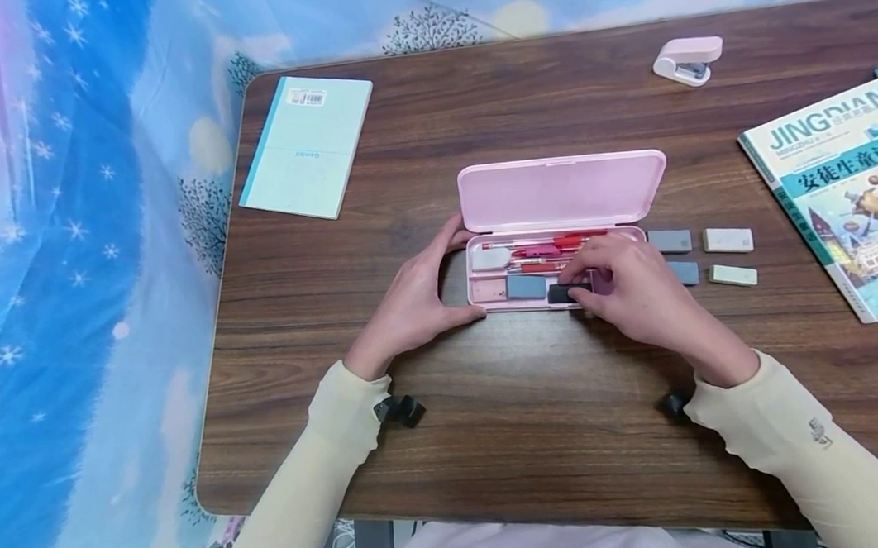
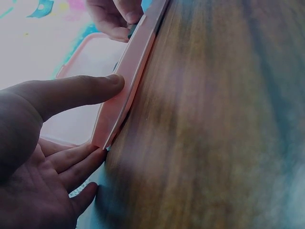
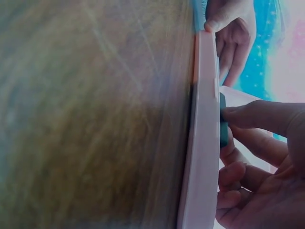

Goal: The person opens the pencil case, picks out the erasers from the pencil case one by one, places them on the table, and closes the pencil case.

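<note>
A pink pencil case [image 1: 561, 193] lies with its lid open, holding red pens [image 1: 539, 267] and a white eraser [image 1: 490, 260] in its rear part. My left hand [image 1: 418, 296] holds the case's left end, thumb on the front wall and fingers round the far corner. With thumb and fingers, my right hand [image 1: 633, 289] pinches a black eraser-like block [image 1: 562, 293] at the front compartment; the right wrist view shows the dark block [image 3: 223, 121] standing above the case's rim. Beside it, a blue-grey block [image 1: 526, 287] sits in the same front row.
Right of the case lie grey [image 1: 670, 241], blue-grey [image 1: 686, 273], white [image 1: 728, 240] and pale green [image 1: 733, 275] blocks. A book [image 1: 845, 195] is at the far right, a pink stapler [image 1: 689, 61] at the back, and a light-green notebook [image 1: 309, 148] at back left.
</note>
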Tool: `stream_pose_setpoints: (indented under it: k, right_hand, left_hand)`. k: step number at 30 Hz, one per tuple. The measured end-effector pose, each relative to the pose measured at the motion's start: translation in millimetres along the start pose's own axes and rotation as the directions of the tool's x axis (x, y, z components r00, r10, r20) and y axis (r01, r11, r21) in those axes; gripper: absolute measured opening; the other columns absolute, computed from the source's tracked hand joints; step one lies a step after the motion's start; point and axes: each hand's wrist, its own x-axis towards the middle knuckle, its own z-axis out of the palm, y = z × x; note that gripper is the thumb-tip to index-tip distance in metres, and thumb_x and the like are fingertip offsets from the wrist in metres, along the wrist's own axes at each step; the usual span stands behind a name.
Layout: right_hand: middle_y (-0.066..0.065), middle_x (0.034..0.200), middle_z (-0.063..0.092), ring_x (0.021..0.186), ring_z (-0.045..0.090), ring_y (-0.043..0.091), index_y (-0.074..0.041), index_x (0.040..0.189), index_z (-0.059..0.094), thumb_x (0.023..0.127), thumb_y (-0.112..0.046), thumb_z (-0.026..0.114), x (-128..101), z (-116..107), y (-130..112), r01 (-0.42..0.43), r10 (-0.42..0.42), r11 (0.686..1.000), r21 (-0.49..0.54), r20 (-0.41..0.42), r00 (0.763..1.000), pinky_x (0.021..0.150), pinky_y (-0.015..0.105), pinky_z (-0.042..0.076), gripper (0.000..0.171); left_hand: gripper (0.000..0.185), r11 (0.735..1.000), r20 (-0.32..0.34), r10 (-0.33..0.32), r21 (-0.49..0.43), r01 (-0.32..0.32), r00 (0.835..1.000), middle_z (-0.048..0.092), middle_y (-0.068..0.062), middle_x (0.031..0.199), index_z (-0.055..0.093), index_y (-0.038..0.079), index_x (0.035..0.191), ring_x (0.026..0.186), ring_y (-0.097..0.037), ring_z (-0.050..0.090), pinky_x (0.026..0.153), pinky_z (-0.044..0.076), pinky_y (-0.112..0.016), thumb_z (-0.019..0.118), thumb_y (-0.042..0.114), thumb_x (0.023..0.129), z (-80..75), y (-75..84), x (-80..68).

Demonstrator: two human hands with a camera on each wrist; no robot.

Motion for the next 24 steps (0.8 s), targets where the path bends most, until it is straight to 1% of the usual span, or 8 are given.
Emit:
stream_pose_setpoints:
  k: [4, 9, 13, 17, 19, 21, 22, 24]
  right_hand:
    - [0.005, 0.097, 0.072, 0.085, 0.05, 0.023, -0.013, 0.097, 0.078, 0.084, -0.007, 0.08, 0, 0, -1, -0.004, 0.004, 1.0, 0.002, 0.009, 1.0, 0.078, 0.038, 0.031, 0.014]
    - [0.004, 0.09, 0.07, 0.081, 0.048, 0.023, -0.012, 0.094, 0.077, 0.085, -0.007, 0.078, 2, 0, -1, -0.023, 0.023, 0.999, 0.026, 0.012, 1.0, 0.077, 0.037, 0.032, 0.01]
    - [0.002, 0.089, 0.067, 0.077, 0.05, 0.02, -0.012, 0.092, 0.076, 0.086, -0.004, 0.076, -1, -5, 1, -0.027, 0.028, 0.988, 0.153, -0.007, 1.0, 0.069, 0.03, 0.038, 0.01]
    - [0.003, 0.09, 0.066, 0.074, 0.051, 0.017, -0.012, 0.094, 0.077, 0.087, -0.004, 0.076, -11, -22, 7, -0.048, 0.057, 0.947, 0.318, -0.019, 0.998, 0.062, 0.025, 0.039, 0.01]
    - [0.004, 0.087, 0.065, 0.073, 0.05, 0.018, -0.012, 0.096, 0.077, 0.089, -0.006, 0.075, -20, -36, 14, -0.099, 0.112, 0.93, 0.353, -0.015, 0.994, 0.06, 0.027, 0.039, 0.01]
    - [0.005, 0.088, 0.063, 0.076, 0.049, 0.02, -0.012, 0.102, 0.077, 0.092, -0.011, 0.074, -33, -52, 26, -0.199, 0.21, 0.913, 0.357, 0.009, 0.978, 0.062, 0.029, 0.038, 0.011]
    - [0.005, 0.09, 0.063, 0.078, 0.049, 0.021, -0.012, 0.105, 0.077, 0.093, -0.015, 0.073, -40, -60, 33, -0.253, 0.262, 0.905, 0.341, 0.02, 0.965, 0.064, 0.029, 0.039, 0.013]
    - [0.001, 0.096, 0.064, 0.084, 0.05, 0.022, -0.013, 0.111, 0.076, 0.096, -0.024, 0.071, -54, -75, 48, -0.386, 0.389, 0.868, 0.313, 0.055, 0.92, 0.068, 0.029, 0.041, 0.019]
  left_hand:
    - [0.112, 1.0, -0.003, -0.001, -0.001, 0.001, 1.0, 0.05, 0.002, 0.15, 0.018, 0.014, 0.162, 0.143, -0.013, 0.039, 0.118, 0.031, -0.041, 0.09, 0.025, 0.076, -0.3, 1.0, -0.2]
    - [0.112, 1.0, 0.001, -0.005, -0.005, 0.005, 1.0, 0.05, 0.001, 0.151, 0.017, 0.015, 0.162, 0.143, -0.014, 0.039, 0.118, 0.03, -0.042, 0.09, 0.025, 0.076, -0.4, 0.4, -0.4]
    - [0.114, 1.0, 0.004, -0.009, -0.002, 0.009, 1.0, 0.049, 0.001, 0.151, 0.016, 0.014, 0.162, 0.144, -0.014, 0.038, 0.118, 0.03, -0.042, 0.09, 0.025, 0.076, 1.7, 0.2, -0.7]
    - [0.114, 1.0, 0.001, -0.01, -0.001, 0.01, 1.0, 0.05, 0.001, 0.151, 0.017, 0.013, 0.162, 0.144, -0.014, 0.039, 0.118, 0.03, -0.041, 0.09, 0.025, 0.076, 3.4, -0.1, -0.9]
    - [0.114, 1.0, -0.001, -0.008, -0.002, 0.008, 1.0, 0.05, 0.001, 0.151, 0.017, 0.013, 0.162, 0.143, -0.014, 0.039, 0.118, 0.031, -0.041, 0.09, 0.025, 0.076, 3.8, -0.2, -0.7]
    - [0.114, 1.0, -0.004, -0.001, -0.002, 0.001, 1.0, 0.05, 0.0, 0.151, 0.017, 0.013, 0.162, 0.143, -0.014, 0.039, 0.117, 0.031, -0.041, 0.09, 0.025, 0.075, 3.5, 0.0, -0.1]
    - [0.114, 1.0, -0.006, 0.003, -0.002, -0.003, 1.0, 0.05, 0.0, 0.151, 0.017, 0.012, 0.162, 0.143, -0.014, 0.04, 0.117, 0.031, -0.041, 0.09, 0.024, 0.075, 3.1, 0.1, 0.2]
    - [0.113, 1.0, -0.011, 0.012, 0.0, -0.012, 1.0, 0.05, 0.0, 0.15, 0.018, 0.012, 0.162, 0.143, -0.014, 0.04, 0.117, 0.032, -0.041, 0.09, 0.024, 0.075, 2.4, 0.2, 0.9]
